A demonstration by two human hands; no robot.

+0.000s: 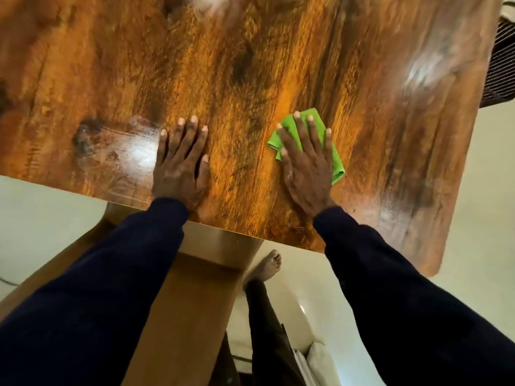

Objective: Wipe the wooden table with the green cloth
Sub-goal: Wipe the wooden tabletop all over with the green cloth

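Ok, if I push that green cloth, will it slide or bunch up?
Probably floppy: the green cloth is creased and folded under the right hand. It likely slides easily, since the wooden table looks glossy.

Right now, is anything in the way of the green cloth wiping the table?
Nothing visible does. The right hand presses flat on the green cloth on the wooden table; only the left hand rests on the wood to its left.
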